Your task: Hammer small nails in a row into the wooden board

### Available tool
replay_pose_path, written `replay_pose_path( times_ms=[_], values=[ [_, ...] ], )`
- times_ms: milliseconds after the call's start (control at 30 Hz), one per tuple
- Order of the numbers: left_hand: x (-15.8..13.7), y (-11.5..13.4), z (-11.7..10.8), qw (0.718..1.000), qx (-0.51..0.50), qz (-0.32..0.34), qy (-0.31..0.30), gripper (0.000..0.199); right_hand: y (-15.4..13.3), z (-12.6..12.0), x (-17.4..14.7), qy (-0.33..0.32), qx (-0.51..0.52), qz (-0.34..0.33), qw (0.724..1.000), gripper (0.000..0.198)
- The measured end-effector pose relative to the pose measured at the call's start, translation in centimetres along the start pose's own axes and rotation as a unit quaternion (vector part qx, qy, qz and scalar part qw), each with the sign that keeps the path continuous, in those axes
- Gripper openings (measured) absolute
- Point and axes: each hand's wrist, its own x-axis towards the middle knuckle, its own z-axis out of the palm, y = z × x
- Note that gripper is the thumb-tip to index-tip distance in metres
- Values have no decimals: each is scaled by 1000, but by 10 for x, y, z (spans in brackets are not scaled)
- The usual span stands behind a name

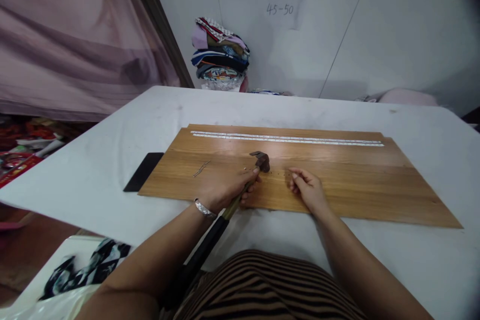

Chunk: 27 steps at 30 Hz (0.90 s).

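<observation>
My left hand (243,185) is closed around the neck of a claw hammer (263,161), just below its rusty head. The hammer's dark handle slants back toward my body, and its head is over a wooden board (337,180). My right hand (308,190) is at the board right of the hammer, with fingers curled and thumb and forefinger close together. Whatever may be between those fingertips is too small to make out. A row of small dark spots (284,175) runs across the wood between my hands. A few loose nails (201,168) lie on the board's left part.
Two white measuring strips (288,138) lie along the board's far side. A flat black piece (143,172) pokes out at its left, on the white table (112,160). Folded clothes (221,55) are stacked against the wall behind. A pink curtain (75,35) hangs at left.
</observation>
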Motion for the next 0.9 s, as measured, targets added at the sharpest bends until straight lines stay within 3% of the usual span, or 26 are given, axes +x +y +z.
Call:
replay_pose_path(
  times_ms=[900],
  values=[
    [-3,1,5,1000,10,14,-3,51,4,0,1,7,10,-12,1000,43]
  ],
)
